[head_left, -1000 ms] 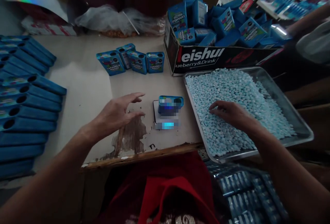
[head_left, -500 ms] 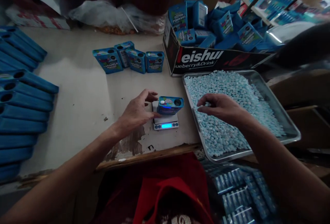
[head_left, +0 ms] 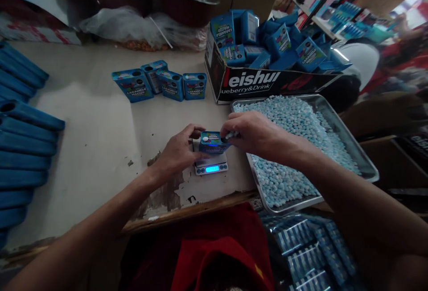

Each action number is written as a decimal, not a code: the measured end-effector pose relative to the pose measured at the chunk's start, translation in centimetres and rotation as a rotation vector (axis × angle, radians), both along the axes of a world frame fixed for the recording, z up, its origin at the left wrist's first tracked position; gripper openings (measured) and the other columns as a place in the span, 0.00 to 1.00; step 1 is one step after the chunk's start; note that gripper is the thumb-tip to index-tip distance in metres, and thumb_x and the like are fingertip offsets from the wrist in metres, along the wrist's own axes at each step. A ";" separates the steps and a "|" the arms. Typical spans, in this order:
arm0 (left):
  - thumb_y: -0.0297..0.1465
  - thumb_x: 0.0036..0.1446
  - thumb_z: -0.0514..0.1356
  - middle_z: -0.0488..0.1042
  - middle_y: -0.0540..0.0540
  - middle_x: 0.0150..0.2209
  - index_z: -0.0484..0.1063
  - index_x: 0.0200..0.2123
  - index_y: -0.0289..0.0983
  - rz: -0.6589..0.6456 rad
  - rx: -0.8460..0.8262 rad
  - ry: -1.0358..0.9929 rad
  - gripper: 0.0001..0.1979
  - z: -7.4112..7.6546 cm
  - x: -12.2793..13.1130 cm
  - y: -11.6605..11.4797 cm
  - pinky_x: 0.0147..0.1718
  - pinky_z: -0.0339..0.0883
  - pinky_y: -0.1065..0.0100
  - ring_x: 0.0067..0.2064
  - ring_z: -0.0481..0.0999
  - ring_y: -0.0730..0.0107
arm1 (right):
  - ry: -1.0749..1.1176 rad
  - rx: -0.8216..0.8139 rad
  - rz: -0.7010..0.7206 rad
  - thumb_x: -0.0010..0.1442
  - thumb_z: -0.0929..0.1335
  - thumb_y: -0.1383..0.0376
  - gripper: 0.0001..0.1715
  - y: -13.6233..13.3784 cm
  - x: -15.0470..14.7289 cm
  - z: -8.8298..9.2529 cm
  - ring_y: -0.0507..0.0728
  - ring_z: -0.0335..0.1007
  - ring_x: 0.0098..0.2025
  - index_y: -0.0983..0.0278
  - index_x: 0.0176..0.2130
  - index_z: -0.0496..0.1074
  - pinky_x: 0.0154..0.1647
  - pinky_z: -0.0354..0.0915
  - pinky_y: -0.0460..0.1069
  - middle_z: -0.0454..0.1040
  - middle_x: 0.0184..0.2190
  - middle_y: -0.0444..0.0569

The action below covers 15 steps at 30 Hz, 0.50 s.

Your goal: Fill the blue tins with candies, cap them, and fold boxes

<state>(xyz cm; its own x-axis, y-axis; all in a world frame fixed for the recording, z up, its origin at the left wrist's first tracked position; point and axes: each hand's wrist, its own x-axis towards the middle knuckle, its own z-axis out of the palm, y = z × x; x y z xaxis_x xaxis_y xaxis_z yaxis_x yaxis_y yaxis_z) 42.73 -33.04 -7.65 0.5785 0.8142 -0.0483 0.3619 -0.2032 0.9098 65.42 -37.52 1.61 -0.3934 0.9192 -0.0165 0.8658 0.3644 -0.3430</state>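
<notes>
A small blue candy box (head_left: pixel 214 143) stands upright on a compact digital scale (head_left: pixel 203 170) with a lit blue display. My left hand (head_left: pixel 179 148) curves around the box's left end, thumb in front and fingers behind. Pale blue candies (head_left: pixel 232 135) are pinched in my right hand (head_left: pixel 250 132), whose fingertips are at the opening on the box's right top; they partly cover that opening. Right of the scale, a metal tray (head_left: pixel 371 176) holds a heap of loose pale blue candies (head_left: pixel 287 148). My right forearm passes over the tray.
Several blue boxes (head_left: pixel 132 86) stand behind the scale, and more boxes (head_left: pixel 30 143) line the left side. A black carton (head_left: pixel 267 81) full of boxes sits behind the tray. Wrapped packs (head_left: pixel 301 246) lie below the table edge. A person in white (head_left: pixel 357 61) is at right.
My right hand has moved left from above the tray to the box's opening, carrying candies. My left hand is now closer around the box. The whole view has shifted slightly.
</notes>
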 end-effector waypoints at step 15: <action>0.45 0.56 0.69 0.81 0.45 0.44 0.81 0.39 0.41 0.053 0.330 0.043 0.15 4.3 -1.2 0.7 0.50 0.71 0.59 0.47 0.78 0.59 | 0.111 0.053 -0.478 0.62 0.70 0.60 0.11 -5.1 7.2 -2.7 0.56 0.75 0.33 0.61 0.40 0.82 0.34 0.67 0.50 0.81 0.34 0.48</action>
